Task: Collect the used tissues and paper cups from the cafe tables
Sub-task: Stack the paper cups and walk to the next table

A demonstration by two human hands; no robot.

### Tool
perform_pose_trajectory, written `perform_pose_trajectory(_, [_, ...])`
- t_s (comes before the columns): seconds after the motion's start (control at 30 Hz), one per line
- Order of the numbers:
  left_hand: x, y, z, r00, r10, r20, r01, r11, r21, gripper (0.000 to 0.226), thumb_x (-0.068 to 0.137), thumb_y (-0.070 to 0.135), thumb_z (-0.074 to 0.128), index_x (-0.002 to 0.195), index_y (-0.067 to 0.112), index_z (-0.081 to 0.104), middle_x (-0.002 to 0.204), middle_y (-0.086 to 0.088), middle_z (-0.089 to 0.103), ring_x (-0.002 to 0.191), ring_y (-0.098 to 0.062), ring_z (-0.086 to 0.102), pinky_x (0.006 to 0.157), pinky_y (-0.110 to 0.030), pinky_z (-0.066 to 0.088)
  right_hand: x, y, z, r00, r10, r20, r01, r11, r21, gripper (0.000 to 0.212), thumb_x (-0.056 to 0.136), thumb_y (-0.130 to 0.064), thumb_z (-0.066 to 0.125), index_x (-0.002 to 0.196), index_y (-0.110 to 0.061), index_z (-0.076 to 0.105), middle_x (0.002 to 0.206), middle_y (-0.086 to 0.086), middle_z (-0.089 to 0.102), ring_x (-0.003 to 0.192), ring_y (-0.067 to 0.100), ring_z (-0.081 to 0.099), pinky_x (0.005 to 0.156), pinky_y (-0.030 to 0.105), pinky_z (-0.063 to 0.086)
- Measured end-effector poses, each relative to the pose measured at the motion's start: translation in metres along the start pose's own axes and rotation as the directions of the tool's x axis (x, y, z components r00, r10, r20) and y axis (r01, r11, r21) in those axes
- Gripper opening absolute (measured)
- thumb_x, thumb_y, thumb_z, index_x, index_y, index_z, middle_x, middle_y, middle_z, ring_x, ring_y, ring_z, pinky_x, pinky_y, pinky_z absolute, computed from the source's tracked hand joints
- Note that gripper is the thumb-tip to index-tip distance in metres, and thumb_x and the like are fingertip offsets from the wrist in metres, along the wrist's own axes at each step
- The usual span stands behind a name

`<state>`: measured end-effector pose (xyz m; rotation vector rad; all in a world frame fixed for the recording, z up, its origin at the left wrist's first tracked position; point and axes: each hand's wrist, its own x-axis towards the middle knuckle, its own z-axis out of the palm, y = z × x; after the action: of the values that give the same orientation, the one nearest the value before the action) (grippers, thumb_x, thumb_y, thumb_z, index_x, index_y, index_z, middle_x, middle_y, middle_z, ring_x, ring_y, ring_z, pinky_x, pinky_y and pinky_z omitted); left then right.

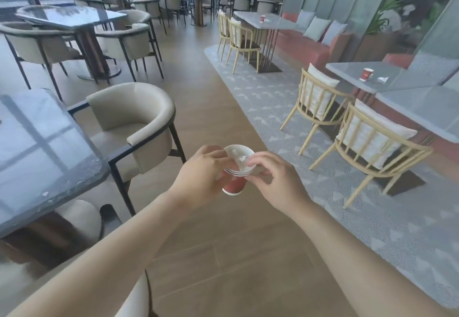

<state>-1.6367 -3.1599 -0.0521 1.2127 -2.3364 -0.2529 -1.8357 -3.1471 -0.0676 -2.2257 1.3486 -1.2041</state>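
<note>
While you stood in the aisle between the tables, the stock read as follows. Item: near grey table (402, 75) on your right, bearing one red paper cup (367, 73) and, just beside it, one crumpled tissue (382, 79). Item: far grey table (278, 22), bearing a second red cup (262, 18), too small to tell more. Item: stack of nested red cups (234, 182), held in front of you above the floor, your left hand (201, 170) curled round its side at the rims. Item: white tissue (239, 156), lodged in the top cup's mouth, your right hand (275, 182) pinching it at the rim with its fingertips. Handling, by judgement: cups light, thin-walled, easily crushed; take each round the upper wall under the rolled rim, where the paper should be stiffest, and squeeze gently. Tissues soft, near weightless, liable to drift; pinch the whole wad and press it well down into a cup.
</note>
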Motion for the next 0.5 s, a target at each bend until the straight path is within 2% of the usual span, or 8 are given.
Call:
perform_pose_trajectory(0.13, [0.037,-0.019,0.009,0.999,-0.041,-0.013,0.042,0.999,0.019,0.017,0.086,0.027,0.058,0.101,0.031,0.066,0.101,0.016,0.063,0.113,-0.015,0.048,0.084,-0.038,0.048,0.038,0.033,0.001,0.999,-0.039,0.026,0.038,0.999,0.027,0.017,0.075,-0.009,0.075,0.086,-0.017,0.064,0.098,-0.017,0.058,0.086,0.006,0.059,0.071,0.037,0.054])
perform_pose_trajectory(0.23, [0.069,-0.040,0.012,0.997,-0.063,-0.045,0.063,0.998,0.008,0.016,0.084,0.024,0.061,0.098,0.027,0.069,0.098,0.012,0.064,0.107,-0.019,0.053,0.085,-0.037,0.048,0.073,0.057,0.011,0.999,-0.039,0.038,0.037,0.998,0.047,0.016,0.076,-0.009,0.074,0.087,-0.016,0.065,0.098,-0.013,0.060,0.088,0.005,0.060,0.071,0.036,0.054])
perform_pose_trajectory(0.33, [0.111,-0.070,0.011,0.994,-0.092,-0.061,0.093,0.996,0.010,0.016,0.083,0.022,0.063,0.096,0.024,0.071,0.102,0.007,0.065,0.103,-0.022,0.055,0.084,-0.038,0.048,0.122,0.083,0.023,0.997,-0.052,0.055,0.049,0.997,0.053,0.015,0.076,-0.010,0.074,0.087,-0.014,0.065,0.099,-0.009,0.062,0.086,0.012,0.061,0.071,0.038,0.053])
perform_pose_trajectory(0.5, [0.187,-0.128,-0.003,0.982,-0.112,-0.149,0.113,0.994,-0.006,0.022,0.079,0.022,0.068,0.100,0.024,0.069,0.113,0.006,0.060,0.103,-0.022,0.055,0.084,-0.034,0.048,0.220,0.121,0.044,0.995,-0.079,0.054,0.077,0.996,0.039,0.014,0.077,-0.014,0.073,0.087,-0.017,0.064,0.099,-0.013,0.061,0.084,0.021,0.061,0.071,0.041,0.054])
